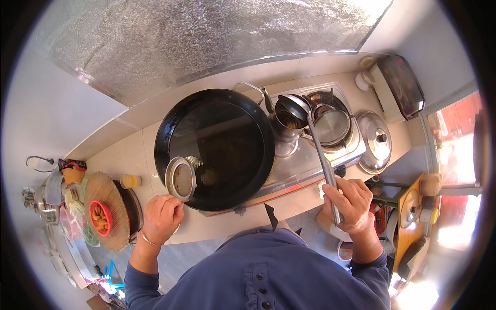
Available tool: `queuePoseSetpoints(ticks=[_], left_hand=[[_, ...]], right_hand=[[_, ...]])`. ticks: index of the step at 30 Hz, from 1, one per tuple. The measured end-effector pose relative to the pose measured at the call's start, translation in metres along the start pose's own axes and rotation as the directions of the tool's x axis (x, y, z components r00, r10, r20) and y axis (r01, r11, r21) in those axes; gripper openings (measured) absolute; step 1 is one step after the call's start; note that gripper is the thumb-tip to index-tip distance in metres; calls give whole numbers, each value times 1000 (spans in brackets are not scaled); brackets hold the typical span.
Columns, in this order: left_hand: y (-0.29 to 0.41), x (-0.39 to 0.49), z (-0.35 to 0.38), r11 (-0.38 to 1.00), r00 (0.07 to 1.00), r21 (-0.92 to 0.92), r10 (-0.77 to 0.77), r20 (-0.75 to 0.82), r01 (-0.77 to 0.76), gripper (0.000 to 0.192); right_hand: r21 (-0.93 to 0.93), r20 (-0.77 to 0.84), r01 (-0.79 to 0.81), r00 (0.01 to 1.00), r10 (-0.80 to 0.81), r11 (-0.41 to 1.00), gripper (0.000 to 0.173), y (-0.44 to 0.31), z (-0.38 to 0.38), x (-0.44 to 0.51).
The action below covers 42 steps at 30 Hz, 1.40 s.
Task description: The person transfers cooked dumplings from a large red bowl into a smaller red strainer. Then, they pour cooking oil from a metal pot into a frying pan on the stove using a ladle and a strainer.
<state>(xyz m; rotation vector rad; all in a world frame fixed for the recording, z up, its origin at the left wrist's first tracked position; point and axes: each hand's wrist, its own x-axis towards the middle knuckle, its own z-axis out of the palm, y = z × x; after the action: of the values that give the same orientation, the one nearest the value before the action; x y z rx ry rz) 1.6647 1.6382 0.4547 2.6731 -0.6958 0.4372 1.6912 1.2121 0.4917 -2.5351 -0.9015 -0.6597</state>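
My right hand (348, 203) grips the long metal handle of a ladle (296, 106), whose bowl is tilted over a metal pot (286, 133) with dark liquid inside. My left hand (162, 217) is closed on a small round metal utensil (180, 179) with a stained, brownish face, held over the near left rim of a large black wok (267, 170). Dark, reflective liquid lies in the wok, with something small and pale at its left side. A pot or strainer with a round, light-coloured face (331, 126) sits over the right burner.
The steel gas stove (267, 186) spans the counter. At its right lies a domed metal lid (375, 141). A red bowl of food (101, 217) rests on a round woven cover (110, 186) at the left, near a small yellow cup (131, 181). Foil (186, 35) lines the wall.
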Motion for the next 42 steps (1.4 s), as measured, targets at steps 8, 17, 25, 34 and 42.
queuePoseSetpoints(ticks=[8, 17, 25, 34, 42], left_hand=[[1, -2, 0, 1000, 1000, -4, 10, 6, -10, 25], [4, -6, -1, 1000, 1000, 6, 1, 10, -1, 24], [5, -10, -5, 1000, 1000, 14, 2, 4, -3, 24], [3, -14, -6, 1000, 1000, 16, -16, 6, 16, 23], [5, -21, -11, 998, 998, 23, -55, 25, 54, 23]], right_hand=[[116, -163, -146, 973, 164, 982, 40, 2, 8, -7], [530, -289, -479, 673, 680, 700, 19, -5, 25, -14], [810, -279, -339, 494, 823, 478, 22, 3, 36, -18], [875, 17, -385, 629, 777, 292, 22, -36, 52, -10], [775, 189, -494, 776, 602, 393, 22, -57, 109, -29]])
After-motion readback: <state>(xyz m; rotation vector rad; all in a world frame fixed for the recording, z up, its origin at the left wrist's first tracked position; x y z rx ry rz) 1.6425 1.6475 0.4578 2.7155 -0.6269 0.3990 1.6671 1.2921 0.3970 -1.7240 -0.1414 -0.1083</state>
